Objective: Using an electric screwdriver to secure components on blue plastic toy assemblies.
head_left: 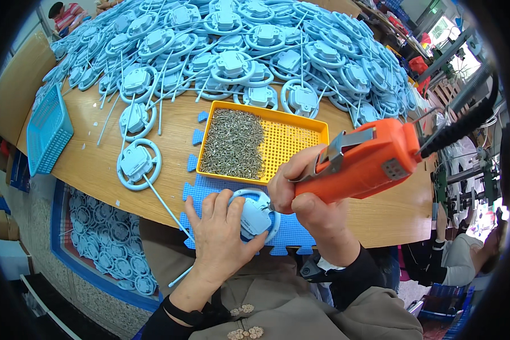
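Note:
On a blue foam mat lies a light-blue plastic ring part, with a box-like housing in its middle. My left hand holds it down, fingers along its left side and thumb at its lower edge. My right hand is closed round an orange electric screwdriver, tilted so that its front end points down at the part's right side. The tip is mostly hidden by my fingers. Beyond the mat, a yellow tray has many small screws in its left half.
A large heap of similar light-blue parts covers the table's far side. One part with a thin rod lies left of the mat. At the left edge stands a blue basket. Below sits a crate of parts. A black coiled cable leads off the screwdriver.

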Tool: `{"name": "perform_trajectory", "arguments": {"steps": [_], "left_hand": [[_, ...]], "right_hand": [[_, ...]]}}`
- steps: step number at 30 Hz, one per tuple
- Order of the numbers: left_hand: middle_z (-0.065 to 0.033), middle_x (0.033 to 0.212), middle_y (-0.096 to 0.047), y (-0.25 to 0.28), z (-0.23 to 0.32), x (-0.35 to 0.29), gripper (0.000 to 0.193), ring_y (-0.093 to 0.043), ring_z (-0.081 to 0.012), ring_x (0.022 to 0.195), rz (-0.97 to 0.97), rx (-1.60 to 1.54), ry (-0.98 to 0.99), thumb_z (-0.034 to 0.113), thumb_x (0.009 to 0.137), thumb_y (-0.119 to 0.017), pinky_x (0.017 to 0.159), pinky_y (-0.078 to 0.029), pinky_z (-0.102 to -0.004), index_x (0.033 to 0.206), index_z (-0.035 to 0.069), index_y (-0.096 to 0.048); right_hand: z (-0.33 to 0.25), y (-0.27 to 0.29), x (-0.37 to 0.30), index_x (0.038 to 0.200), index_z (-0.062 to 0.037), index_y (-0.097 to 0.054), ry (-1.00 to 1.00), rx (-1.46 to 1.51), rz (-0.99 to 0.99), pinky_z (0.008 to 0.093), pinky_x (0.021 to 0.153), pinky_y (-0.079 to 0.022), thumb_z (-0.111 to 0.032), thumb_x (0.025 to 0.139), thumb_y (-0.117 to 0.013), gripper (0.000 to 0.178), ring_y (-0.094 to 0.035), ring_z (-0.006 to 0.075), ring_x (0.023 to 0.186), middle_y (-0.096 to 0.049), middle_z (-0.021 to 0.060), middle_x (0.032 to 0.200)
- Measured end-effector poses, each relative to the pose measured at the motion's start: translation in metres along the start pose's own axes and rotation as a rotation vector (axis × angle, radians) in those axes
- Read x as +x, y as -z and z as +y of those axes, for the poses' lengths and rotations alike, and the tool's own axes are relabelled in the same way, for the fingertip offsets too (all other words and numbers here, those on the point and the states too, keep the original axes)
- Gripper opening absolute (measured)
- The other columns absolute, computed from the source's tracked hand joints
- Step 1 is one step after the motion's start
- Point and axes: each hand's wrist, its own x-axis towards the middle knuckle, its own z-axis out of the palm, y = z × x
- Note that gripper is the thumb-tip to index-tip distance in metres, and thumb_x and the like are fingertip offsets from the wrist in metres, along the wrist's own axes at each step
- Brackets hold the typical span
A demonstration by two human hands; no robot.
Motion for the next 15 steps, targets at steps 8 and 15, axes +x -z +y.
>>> {"name": "perform_trajectory", "arguments": {"steps": [8, 15], "left_hand": [[-0.0124, 0.116, -0.049, 0.0006, -0.0001, 0.0016, 0.065, -0.046, -0.0319, 0.112, -0.029, 0.010, 0.002, 0.037, 0.060, -0.081, 0.100, -0.021, -0.0650, 0.108, 0.004, -0.054], [-0.0128, 0.117, -0.049, 0.0004, 0.0025, 0.0016, 0.064, -0.045, -0.0319, 0.113, -0.019, 0.021, -0.016, 0.037, 0.060, -0.081, 0.101, -0.021, -0.0645, 0.108, 0.004, -0.054]], "right_hand": [[0.0029, -0.0037, 0.0029, 0.088, -0.0024, -0.051, 0.004, -0.008, -0.015, 0.0284, 0.053, -0.045, -0.023, 0.078, -0.079, 0.036, -0.055, 0.0161, 0.057, -0.055, 0.0060, 0.065], [0.0071, -0.0021, 0.0002, 0.094, -0.0038, -0.050, -0.077, 0.009, -0.022, 0.0279, 0.055, -0.046, -0.019, 0.077, -0.076, 0.035, -0.055, 0.0152, 0.062, -0.055, 0.0064, 0.069]]}}
